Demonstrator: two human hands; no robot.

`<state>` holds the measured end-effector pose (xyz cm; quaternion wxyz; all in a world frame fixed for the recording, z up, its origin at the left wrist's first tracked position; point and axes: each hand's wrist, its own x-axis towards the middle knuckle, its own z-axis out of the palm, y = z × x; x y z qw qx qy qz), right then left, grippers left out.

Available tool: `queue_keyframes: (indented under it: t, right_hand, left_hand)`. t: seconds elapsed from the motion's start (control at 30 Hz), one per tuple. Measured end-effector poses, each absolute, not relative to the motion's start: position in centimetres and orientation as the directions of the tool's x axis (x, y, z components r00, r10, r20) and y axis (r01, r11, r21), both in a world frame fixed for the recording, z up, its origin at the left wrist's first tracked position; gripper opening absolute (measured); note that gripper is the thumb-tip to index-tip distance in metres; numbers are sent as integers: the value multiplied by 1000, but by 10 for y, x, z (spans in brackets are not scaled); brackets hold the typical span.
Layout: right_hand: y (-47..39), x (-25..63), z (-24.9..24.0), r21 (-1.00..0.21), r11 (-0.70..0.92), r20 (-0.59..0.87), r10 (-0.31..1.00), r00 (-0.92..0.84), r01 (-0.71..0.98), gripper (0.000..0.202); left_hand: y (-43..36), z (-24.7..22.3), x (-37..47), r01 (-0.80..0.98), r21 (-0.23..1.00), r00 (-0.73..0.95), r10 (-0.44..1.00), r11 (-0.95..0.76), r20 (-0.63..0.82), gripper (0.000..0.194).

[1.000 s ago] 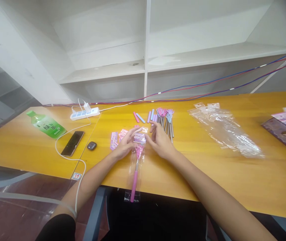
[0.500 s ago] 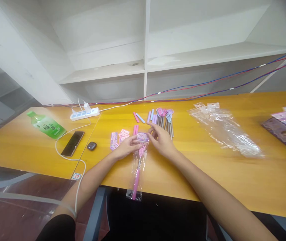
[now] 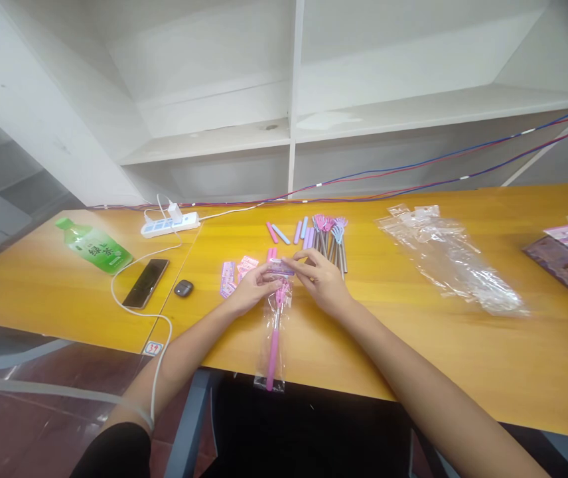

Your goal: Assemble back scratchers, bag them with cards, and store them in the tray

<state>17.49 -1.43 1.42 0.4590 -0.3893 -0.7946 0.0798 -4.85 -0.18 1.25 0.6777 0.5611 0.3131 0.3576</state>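
A clear plastic bag holds a pink hand-shaped stick and lies towards the table's front edge. At its top is a printed card. My left hand pinches the bag's top left side by the card. My right hand has its fingers closed on the top right edge of the bag. Printed cards lie just left of my left hand. Behind my right hand are several hand-headed metal sticks and pink, blue and purple tubes.
Clear bags lie in a pile at the right, with a patterned packet beyond. At the left are a green bottle, a phone, a black case, a power strip and a white cable.
My right hand has moved left onto the bag's top edge, its fingers now closed there. The card at the top has tilted, and the view has shifted slightly.
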Motion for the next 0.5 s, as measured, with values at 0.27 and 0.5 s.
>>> queue_keyframes:
  t: [0.27,0.5]
  right_hand:
    - [-15,174,14,-450,708,694,661,-285,545,34]
    - [-17,172,16,-496,680,633,709,-311,540,24]
  left_hand:
    - [-2,11,-50,-167,977,524,851,133,-26,66]
    - [-1,10,-50,-174,981,513,858,81,20,57]
